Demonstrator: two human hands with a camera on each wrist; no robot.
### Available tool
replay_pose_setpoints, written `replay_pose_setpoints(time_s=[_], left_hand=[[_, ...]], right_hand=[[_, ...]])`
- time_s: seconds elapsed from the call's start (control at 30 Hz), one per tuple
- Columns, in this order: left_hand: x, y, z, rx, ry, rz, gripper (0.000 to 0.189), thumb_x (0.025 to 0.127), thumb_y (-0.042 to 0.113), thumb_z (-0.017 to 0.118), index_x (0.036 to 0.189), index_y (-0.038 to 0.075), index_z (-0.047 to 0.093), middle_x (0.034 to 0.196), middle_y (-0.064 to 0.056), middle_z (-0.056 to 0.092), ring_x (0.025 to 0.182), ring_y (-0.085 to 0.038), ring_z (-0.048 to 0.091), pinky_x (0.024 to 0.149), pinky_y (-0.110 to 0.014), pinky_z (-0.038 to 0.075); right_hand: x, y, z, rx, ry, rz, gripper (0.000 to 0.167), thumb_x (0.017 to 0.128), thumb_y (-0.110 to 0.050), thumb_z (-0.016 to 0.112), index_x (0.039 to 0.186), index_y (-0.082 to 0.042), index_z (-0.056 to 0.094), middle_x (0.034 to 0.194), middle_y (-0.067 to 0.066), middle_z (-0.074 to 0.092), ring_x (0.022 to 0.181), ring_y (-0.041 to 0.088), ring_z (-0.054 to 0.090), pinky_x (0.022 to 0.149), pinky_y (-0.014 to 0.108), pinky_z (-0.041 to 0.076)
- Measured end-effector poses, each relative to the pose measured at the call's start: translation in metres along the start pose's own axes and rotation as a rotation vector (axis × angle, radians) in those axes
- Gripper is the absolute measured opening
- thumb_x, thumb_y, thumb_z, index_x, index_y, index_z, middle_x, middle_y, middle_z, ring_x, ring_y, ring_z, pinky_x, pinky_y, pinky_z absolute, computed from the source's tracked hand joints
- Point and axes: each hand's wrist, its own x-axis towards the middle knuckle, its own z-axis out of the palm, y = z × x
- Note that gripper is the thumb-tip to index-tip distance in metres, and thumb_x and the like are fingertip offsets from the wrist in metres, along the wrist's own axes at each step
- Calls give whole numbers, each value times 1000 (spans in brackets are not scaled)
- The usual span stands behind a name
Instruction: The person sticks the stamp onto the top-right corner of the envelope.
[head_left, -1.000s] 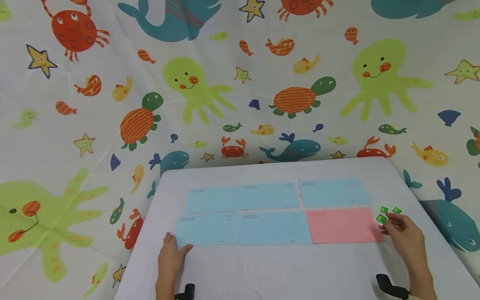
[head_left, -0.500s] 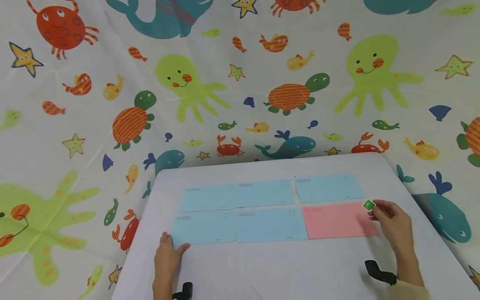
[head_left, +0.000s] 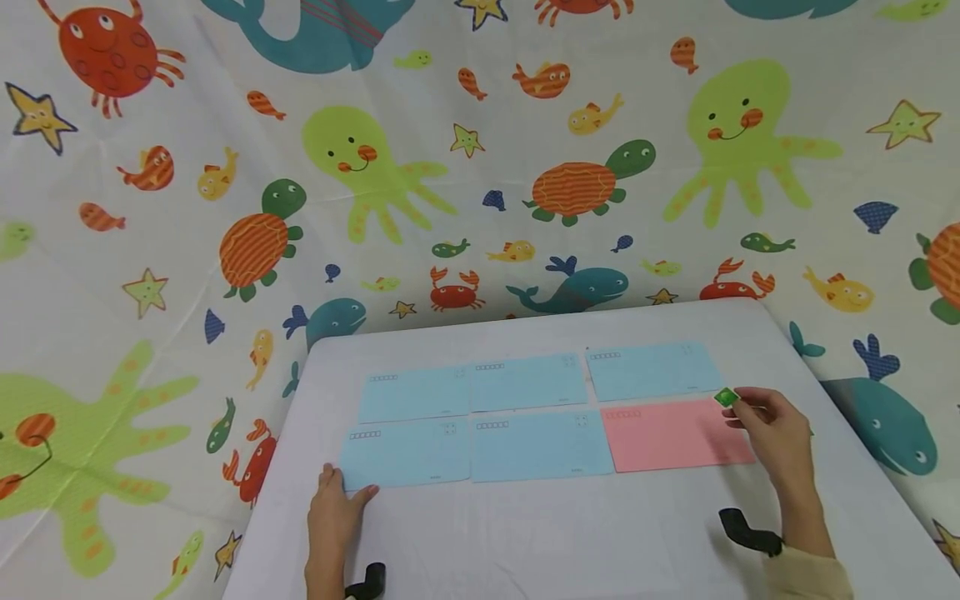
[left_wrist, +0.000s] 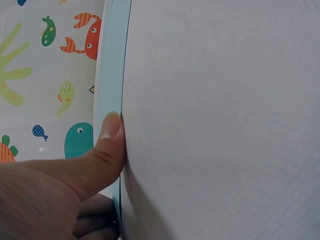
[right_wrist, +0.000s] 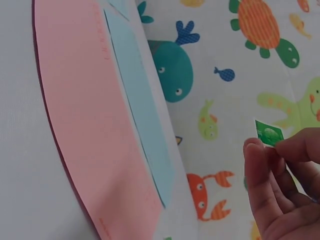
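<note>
My right hand (head_left: 776, 433) pinches a small green stamp (head_left: 726, 397) between thumb and fingertips, raised near the upper right corner of a pink envelope (head_left: 675, 440). In the right wrist view the stamp (right_wrist: 269, 133) shows a white edge. My left hand (head_left: 332, 508) rests at the lower left corner of the front left blue envelope (head_left: 408, 458), fingers and thumb spread. The left wrist view has its thumb lying on the blue paper (left_wrist: 115, 60) along the edge. A sliver of green (head_left: 812, 432) peeks out behind my right hand, mostly hidden.
Another blue envelope (head_left: 540, 450) lies in the front row. Behind are 3 more: left (head_left: 412, 398), middle (head_left: 528, 385) and right (head_left: 652, 373). All lie on a white table (head_left: 555, 533). A curtain with sea animals (head_left: 420, 275) hangs behind it.
My right hand has come left and away from the other green stamps, carrying one stamp toward the pink envelope's upper right corner. The view has shifted slightly. My left hand stays at its envelope corner.
</note>
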Motion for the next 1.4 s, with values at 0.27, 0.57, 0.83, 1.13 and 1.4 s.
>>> replay_pose_setpoints(time_s=[0.27, 0.57, 0.83, 1.13, 1.4], left_hand=[[-1, 1, -1, -5, 4, 5, 85, 87, 22, 78, 143, -23, 32, 156, -40, 17, 146, -55, 19, 117, -63, 24], [-2, 1, -1, -4, 16, 5, 84, 87, 22, 79, 142, -23, 34, 156, -40, 18, 145, -55, 21, 116, -62, 26], [-3, 0, -2, -13, 9, 3, 84, 87, 22, 78, 144, -21, 33, 157, -39, 17, 147, -54, 20, 118, -62, 24], [-2, 1, -1, -24, 0, 5, 85, 87, 22, 78, 144, -21, 32, 157, -38, 17, 147, -54, 19, 118, -62, 23], [-4, 1, -1, -17, 24, 7, 84, 86, 22, 80, 142, -22, 35, 156, -39, 21, 145, -55, 22, 117, -62, 25]], right_hand=[[-1, -5, 5, -21, 20, -27, 39, 101, -30, 57, 130, -3, 56, 78, -32, 57, 67, -6, 63, 67, 8, 51], [-3, -9, 14, 32, 2, -68, 38, 101, -28, 58, 129, -2, 55, 85, -30, 56, 70, -11, 62, 68, 7, 53], [-3, -16, 24, 84, -19, -112, 33, 102, -23, 58, 126, -1, 55, 95, -22, 57, 74, -9, 65, 68, 9, 55], [-4, -26, 32, 125, -37, -154, 32, 102, -21, 57, 127, -1, 54, 98, -18, 58, 78, -2, 68, 69, 11, 56], [-6, -32, 42, 158, -39, -205, 31, 101, -17, 59, 126, 0, 54, 92, -16, 61, 74, -3, 67, 72, 8, 54]])
